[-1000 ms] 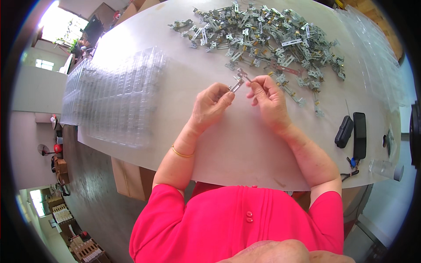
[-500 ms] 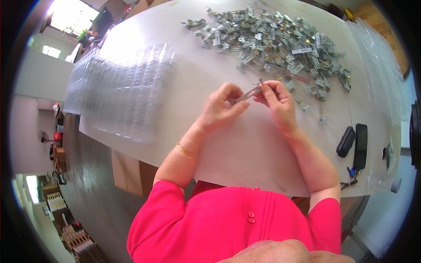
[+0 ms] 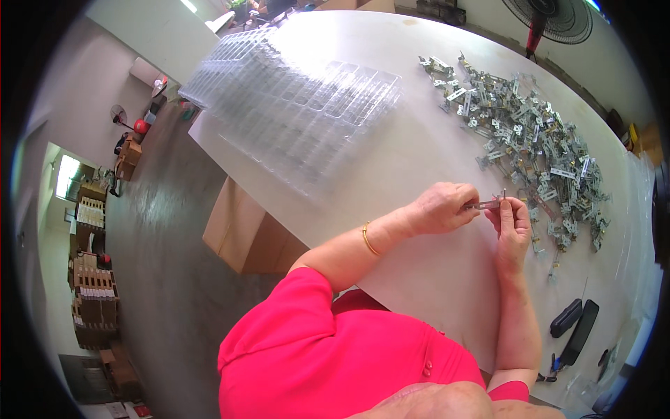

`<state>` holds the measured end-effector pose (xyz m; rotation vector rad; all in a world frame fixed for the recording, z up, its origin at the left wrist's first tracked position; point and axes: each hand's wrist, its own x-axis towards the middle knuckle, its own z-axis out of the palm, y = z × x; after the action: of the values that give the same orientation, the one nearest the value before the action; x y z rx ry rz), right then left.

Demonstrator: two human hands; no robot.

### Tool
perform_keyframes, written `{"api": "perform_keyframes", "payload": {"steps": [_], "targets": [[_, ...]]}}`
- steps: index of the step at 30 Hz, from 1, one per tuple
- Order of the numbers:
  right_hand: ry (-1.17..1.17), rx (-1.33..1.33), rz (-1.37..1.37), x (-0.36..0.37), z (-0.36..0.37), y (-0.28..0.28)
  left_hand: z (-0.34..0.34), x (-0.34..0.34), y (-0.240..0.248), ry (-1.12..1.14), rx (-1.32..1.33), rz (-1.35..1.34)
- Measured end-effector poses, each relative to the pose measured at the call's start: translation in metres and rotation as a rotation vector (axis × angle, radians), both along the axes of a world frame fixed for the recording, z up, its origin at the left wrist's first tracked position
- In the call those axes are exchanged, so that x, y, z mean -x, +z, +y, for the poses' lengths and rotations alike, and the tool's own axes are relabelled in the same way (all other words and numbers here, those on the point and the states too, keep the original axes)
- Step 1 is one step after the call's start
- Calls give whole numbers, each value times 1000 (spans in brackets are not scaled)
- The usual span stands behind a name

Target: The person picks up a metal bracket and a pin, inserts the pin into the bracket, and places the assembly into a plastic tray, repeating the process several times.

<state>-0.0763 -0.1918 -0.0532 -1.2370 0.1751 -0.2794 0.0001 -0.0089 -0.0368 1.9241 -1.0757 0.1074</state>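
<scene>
A slim silvery metal bracket (image 3: 482,205) is held between my two hands above the table. My left hand (image 3: 445,208) has its fingers closed round the left end of it. With thumb and fingertips my right hand (image 3: 513,225) pinches the other end, where a small upright pin or screw sticks up. My fingers hide part of the bracket. Just beyond my right hand lies a loose pile of similar metal brackets (image 3: 537,140), some with brass-coloured bits.
Stacked clear plastic trays (image 3: 307,119) cover the table's left side. On the right lie a black case (image 3: 566,318), a flat black object (image 3: 581,332) and clear plastic sheeting (image 3: 631,237). A cardboard box (image 3: 244,230) stands below the left edge; a fan (image 3: 551,21) is beyond the table.
The view has swung left, so table, trays and pile appear shifted right and turned. Both hands still hold the bracket; my left fingers have curled further over its end.
</scene>
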Motion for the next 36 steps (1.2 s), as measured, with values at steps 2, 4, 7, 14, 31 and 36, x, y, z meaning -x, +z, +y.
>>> {"api": "perform_keyframes", "payload": {"steps": [2, 4, 7, 14, 31, 36], "targets": [[-18, 23, -15, 1, 3, 1, 1, -2, -2, 38, 9, -37], [-37, 45, -27, 0, 6, 2, 1, -3, -2, 73, 17, -72], [-61, 85, -35, -1, 6, 0, 1, -2, 8, 199, 86, 59], [57, 271, -89, 3, 5, -11, 26, 5, 80, 248, 279, 417], [70, 452, -63, 3, 14, -15, 380, -201, 113, 1067, -30, -29], [52, 543, -17, 5, 11, -14, 390, -236, 96, 1252, -296, -48]]}}
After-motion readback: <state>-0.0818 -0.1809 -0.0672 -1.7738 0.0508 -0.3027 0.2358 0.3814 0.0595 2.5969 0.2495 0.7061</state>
